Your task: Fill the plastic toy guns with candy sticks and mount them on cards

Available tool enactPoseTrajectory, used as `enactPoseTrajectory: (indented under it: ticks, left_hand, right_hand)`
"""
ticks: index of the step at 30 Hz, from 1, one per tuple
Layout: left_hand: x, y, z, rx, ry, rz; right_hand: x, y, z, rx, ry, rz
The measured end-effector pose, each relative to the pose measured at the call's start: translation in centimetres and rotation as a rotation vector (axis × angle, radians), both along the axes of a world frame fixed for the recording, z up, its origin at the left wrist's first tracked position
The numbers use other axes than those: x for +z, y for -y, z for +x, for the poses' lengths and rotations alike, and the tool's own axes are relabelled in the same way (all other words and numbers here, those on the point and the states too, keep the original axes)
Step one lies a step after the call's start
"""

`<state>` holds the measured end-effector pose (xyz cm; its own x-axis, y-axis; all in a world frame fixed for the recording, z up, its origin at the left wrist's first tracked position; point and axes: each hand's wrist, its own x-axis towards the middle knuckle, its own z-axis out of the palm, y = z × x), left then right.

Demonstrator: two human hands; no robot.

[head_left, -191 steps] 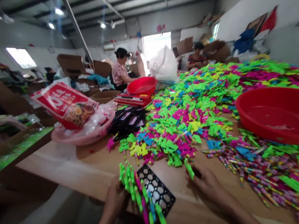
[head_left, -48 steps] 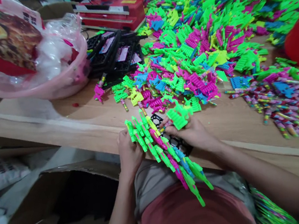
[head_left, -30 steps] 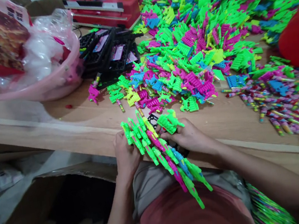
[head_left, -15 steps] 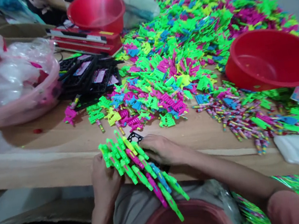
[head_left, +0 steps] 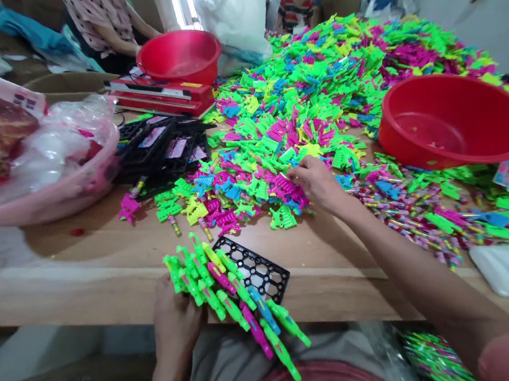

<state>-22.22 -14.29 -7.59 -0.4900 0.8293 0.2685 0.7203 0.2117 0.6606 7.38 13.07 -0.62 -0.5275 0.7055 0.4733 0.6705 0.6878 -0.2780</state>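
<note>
My left hand (head_left: 177, 316) is closed around the near left side of a black perforated plastic rack (head_left: 255, 265) at the table's front edge. Bright plastic toy pieces (head_left: 220, 288), mostly green with some pink, blue and yellow, stand in several rows over the rack's left part. Its right part shows open holes. Over the near side of a large heap of similar toy pieces (head_left: 254, 187) is my right hand (head_left: 317, 185), thumb and fingers pinched together. What lies between those fingertips is too small to make out.
A red basin (head_left: 460, 154) stands at right, another red basin (head_left: 191, 67) at the back. At left are a pink basin (head_left: 45, 205) with plastic bags and stacked black racks (head_left: 158, 140). Small patterned sticks (head_left: 394, 222) lie at right. A person (head_left: 103, 23) is behind the table.
My right hand has left the rack and reached forward to the heap, uncovering the rack's right part. The left hand still holds the rack. The camera view has tilted up a little.
</note>
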Motion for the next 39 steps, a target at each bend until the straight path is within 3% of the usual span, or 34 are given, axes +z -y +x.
enactPoseTrajectory:
  ticks: [3,7,14,17,24,29,35,39]
  left_hand:
    - [-0.2,0.1,0.2,0.000,0.019,0.001]
    - [0.2,0.2,0.9,0.044,0.048,-0.028]
    - [1.3,0.1,1.8,0.034,0.059,-0.078]
    - [1.4,0.2,1.7,0.039,0.049,-0.103]
    - [0.8,0.3,1.4,0.024,0.036,-0.080]
    - [0.5,0.1,1.2,-0.013,0.002,-0.042]
    - [0.8,-0.1,0.3,-0.010,-0.064,-0.105]
    - [0.8,-0.2,-0.2,0.033,-0.034,-0.142]
  right_hand:
    - [0.2,1.2,-0.1,0.067,-0.029,-0.032]
    - [0.5,5.3,-0.1,0.244,-0.151,-0.170]
    - [-1.6,14.7,-3.0,0.377,-0.403,-0.816]
    - [-2.4,16.6,-4.3,0.426,-0.463,-0.946]
    - [-3.4,17.0,-5.2,0.552,-0.331,-0.644]
    - [-3.6,16.9,-5.8,0.642,-0.197,-0.555]
    - [-1.8,15.6,-5.1,0.637,-0.219,-0.618]
    - [-0.3,11.5,-1.3,0.519,-0.249,-0.422]
